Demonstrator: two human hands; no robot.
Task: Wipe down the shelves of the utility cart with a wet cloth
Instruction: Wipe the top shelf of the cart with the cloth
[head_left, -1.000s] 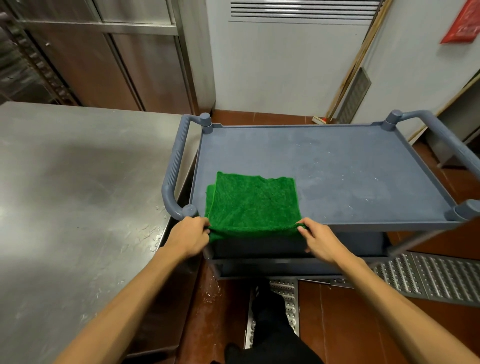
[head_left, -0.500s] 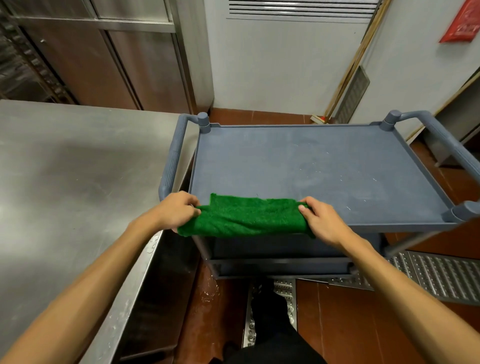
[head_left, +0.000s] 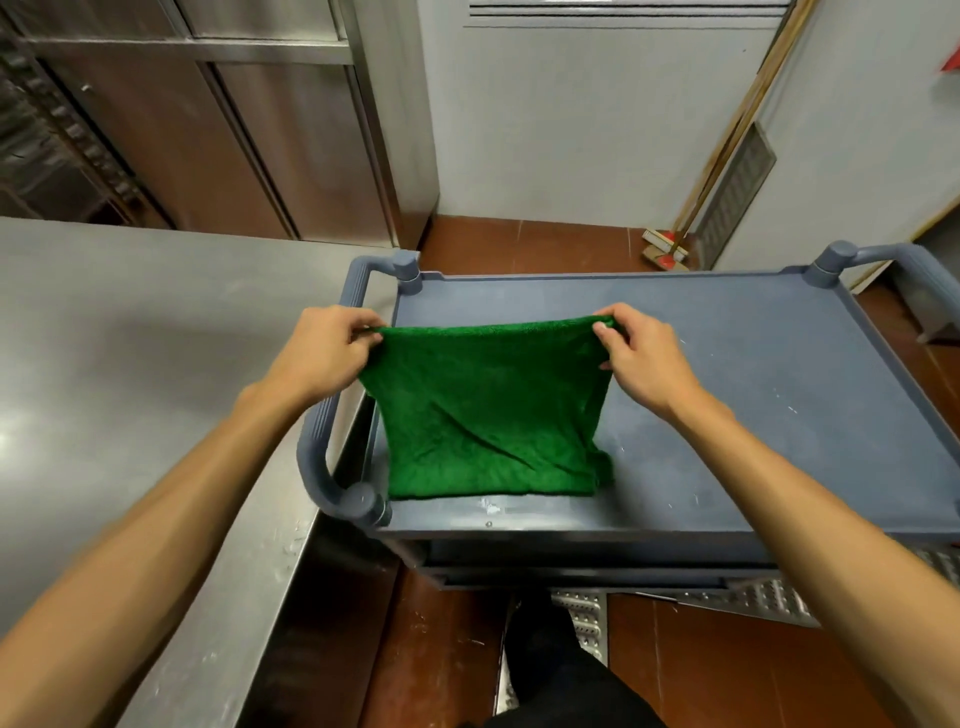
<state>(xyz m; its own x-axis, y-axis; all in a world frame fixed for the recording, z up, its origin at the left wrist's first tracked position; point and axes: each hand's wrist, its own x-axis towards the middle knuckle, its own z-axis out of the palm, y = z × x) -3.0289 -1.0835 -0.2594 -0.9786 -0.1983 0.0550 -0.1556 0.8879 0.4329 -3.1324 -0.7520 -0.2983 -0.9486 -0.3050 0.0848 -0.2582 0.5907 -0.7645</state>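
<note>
A green cloth (head_left: 488, 410) hangs spread over the left part of the grey utility cart's top shelf (head_left: 753, 374). My left hand (head_left: 324, 353) pinches the cloth's upper left corner and my right hand (head_left: 641, 356) pinches its upper right corner, holding that edge raised. The cloth's lower edge rests on the shelf near the front rim. A lower shelf (head_left: 571, 564) shows only as a dark strip under the top one.
A steel worktable (head_left: 130, 389) stands against the cart's left handle (head_left: 319, 457). Steel cabinet doors (head_left: 249, 130) and a white wall are behind. A broom (head_left: 670, 244) leans in the far corner. Metal floor grating (head_left: 769, 597) and my dark shoe (head_left: 545, 639) lie below the cart.
Both hands lifted the cloth's near edge off the front rim and carried it up and away, so the cloth now hangs open instead of bunched at the cart's front edge.
</note>
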